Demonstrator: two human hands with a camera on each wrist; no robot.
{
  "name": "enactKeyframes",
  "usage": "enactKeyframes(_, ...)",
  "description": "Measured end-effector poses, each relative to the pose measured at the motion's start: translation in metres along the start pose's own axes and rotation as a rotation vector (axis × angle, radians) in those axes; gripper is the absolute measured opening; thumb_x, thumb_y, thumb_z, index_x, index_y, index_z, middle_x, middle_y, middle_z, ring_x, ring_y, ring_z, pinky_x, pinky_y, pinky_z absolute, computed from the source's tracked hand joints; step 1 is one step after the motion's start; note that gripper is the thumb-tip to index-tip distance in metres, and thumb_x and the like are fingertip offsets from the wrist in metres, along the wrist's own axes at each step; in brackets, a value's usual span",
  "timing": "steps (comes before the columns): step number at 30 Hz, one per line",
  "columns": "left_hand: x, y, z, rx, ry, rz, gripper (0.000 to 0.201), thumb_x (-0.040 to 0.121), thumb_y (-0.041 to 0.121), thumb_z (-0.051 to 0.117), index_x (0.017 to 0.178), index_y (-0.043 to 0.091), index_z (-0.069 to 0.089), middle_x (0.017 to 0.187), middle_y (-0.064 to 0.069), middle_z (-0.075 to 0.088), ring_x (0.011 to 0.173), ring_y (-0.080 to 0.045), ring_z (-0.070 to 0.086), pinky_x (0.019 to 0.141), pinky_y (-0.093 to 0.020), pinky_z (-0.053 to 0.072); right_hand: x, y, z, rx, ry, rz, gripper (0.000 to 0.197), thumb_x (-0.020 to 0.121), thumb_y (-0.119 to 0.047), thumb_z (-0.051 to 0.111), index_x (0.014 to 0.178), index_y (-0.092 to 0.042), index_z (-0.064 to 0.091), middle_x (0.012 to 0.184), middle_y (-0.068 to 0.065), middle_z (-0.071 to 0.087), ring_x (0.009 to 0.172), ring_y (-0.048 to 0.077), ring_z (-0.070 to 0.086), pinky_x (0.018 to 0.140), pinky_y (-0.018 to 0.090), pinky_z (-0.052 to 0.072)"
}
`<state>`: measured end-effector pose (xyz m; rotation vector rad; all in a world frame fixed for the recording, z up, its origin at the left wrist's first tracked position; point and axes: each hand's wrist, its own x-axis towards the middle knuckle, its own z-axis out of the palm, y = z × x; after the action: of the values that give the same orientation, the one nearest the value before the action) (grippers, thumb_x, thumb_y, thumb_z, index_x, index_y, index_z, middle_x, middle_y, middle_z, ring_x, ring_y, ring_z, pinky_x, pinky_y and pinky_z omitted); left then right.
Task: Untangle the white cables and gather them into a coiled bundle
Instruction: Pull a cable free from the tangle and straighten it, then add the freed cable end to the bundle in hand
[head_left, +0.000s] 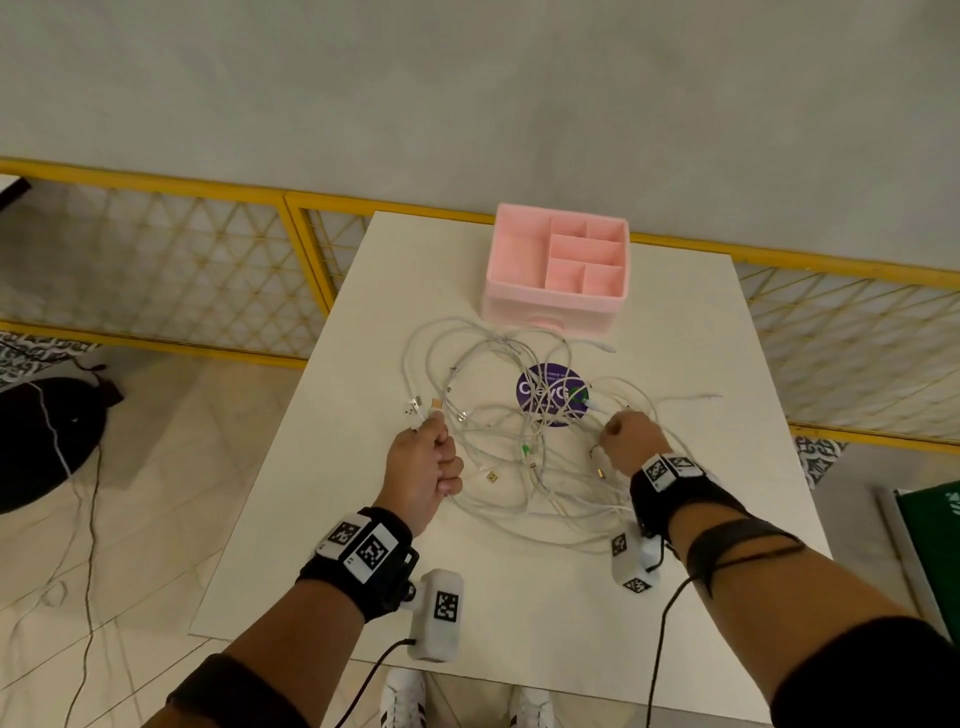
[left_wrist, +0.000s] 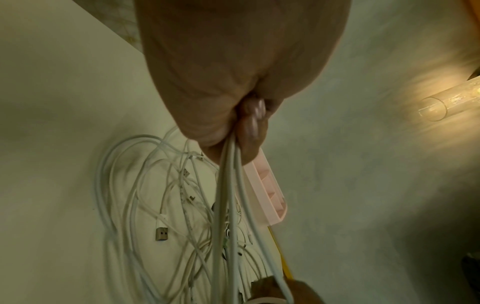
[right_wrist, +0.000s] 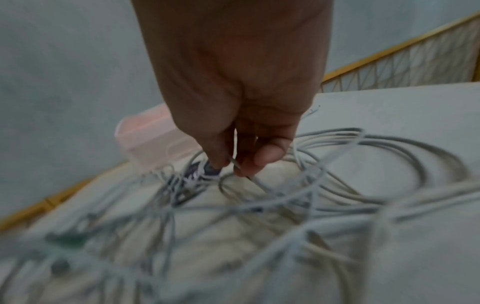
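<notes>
An indoor room set up for recording, not clearly home or lab: a white tabletop (head_left: 675, 364), yellow lattice railing (head_left: 156, 249) (against a grey wall), tiled floor (head_left: 156, 519).

Head view: high, facing down on table (head_left: 519, 597). Wrist views: close along fingers; all share cables (head_left: 498, 415).

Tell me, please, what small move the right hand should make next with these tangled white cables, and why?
Probably lift the right hand gently up and outward, drawing its pinched strand clear. The left hand already grips several strands, while most white cables lie crossed in loose loops on the table, so a slow pull should show where that strand snags.
</notes>
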<state>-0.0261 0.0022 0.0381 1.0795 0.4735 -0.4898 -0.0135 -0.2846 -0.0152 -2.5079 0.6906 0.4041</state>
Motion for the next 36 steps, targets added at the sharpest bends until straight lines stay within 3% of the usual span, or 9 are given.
enactKeyframes(4,0.000,0.003,0.006,0.007,-0.027,0.026,0.039,0.105,0.029,0.046,0.068,0.018,0.040,0.052,0.006,0.030,0.040,-0.007,0.024,0.040,-0.020,0.020,0.011,-0.030,-0.048,0.427,0.178,-0.145,0.018,0.092,-0.017,0.061,0.074,-0.014,0.064,0.074,0.008,0.071,0.063,0.025,0.065,0.071,0.047,0.061)
enactKeyframes(9,-0.002,0.009,0.023,-0.027,-0.072,0.059,0.038,0.104,0.025,0.048,0.068,0.020,0.037,0.056,0.004,0.031,0.043,-0.008,0.027,0.042,-0.023,0.025,-0.003,-0.097,-0.127,0.811,0.333,-0.374,0.020,0.096,-0.013,0.059,0.076,-0.014,0.060,0.075,0.011,0.070,0.057,0.023,0.062,0.063,0.039,0.058)
enactKeyframes(14,-0.003,0.018,0.040,-0.079,-0.117,0.098,0.036,0.106,0.022,0.044,0.071,0.019,0.040,0.057,0.004,0.033,0.044,-0.008,0.029,0.043,-0.023,0.029,-0.037,-0.138,-0.165,0.838,0.336,-0.627,0.020,0.096,-0.013,0.059,0.077,-0.017,0.055,0.071,0.004,0.069,0.063,0.016,0.062,0.056,0.026,0.048)
enactKeyframes(18,-0.007,0.027,0.053,-0.126,-0.160,0.138,0.031,0.108,0.022,0.040,0.080,0.015,0.051,0.060,0.003,0.040,0.046,-0.009,0.033,0.045,-0.023,0.031,-0.064,-0.144,-0.145,0.805,0.173,-0.693,0.017,0.098,-0.009,0.059,0.081,-0.011,0.056,0.062,0.003,0.066,0.055,0.019,0.060,0.054,0.028,0.049)
enactKeyframes(23,-0.008,0.029,0.061,-0.135,-0.163,0.183,0.029,0.108,0.021,0.040,0.088,0.010,0.057,0.080,-0.010,0.066,0.056,-0.015,0.052,0.047,-0.025,0.038,-0.093,-0.121,-0.079,0.707,-0.083,-0.630,0.018,0.098,-0.012,0.060,0.083,-0.003,0.060,0.059,0.013,0.062,0.045,0.021,0.053,0.047,0.026,0.044)
enactKeyframes(26,-0.007,0.028,0.059,-0.168,-0.165,0.130,0.031,0.108,0.022,0.037,0.091,0.008,0.059,0.088,-0.014,0.072,0.063,-0.018,0.059,0.051,-0.026,0.044,-0.107,-0.104,-0.046,0.655,-0.176,-0.584,0.019,0.096,-0.011,0.064,0.077,-0.012,0.062,0.057,0.009,0.060,0.047,0.018,0.053,0.048,0.026,0.044)
enactKeyframes(31,-0.001,0.025,0.049,-0.208,-0.091,0.070,0.034,0.109,0.025,0.037,0.098,0.007,0.063,0.066,-0.001,0.057,0.057,-0.014,0.054,0.058,-0.027,0.044,-0.115,-0.075,-0.019,0.476,-0.304,-0.595,0.020,0.093,-0.023,0.069,0.073,-0.025,0.066,0.055,-0.001,0.059,0.048,0.011,0.050,0.057,0.025,0.043)
enactKeyframes(36,0.005,0.031,0.043,-0.266,-0.028,0.099,0.032,0.109,0.025,0.034,0.091,0.012,0.058,0.057,0.004,0.043,0.048,-0.011,0.044,0.057,-0.027,0.038,-0.114,-0.049,-0.018,0.289,-0.437,-0.537,0.017,0.090,-0.029,0.071,0.077,-0.019,0.068,0.057,0.000,0.060,0.050,0.008,0.048,0.058,0.020,0.041)
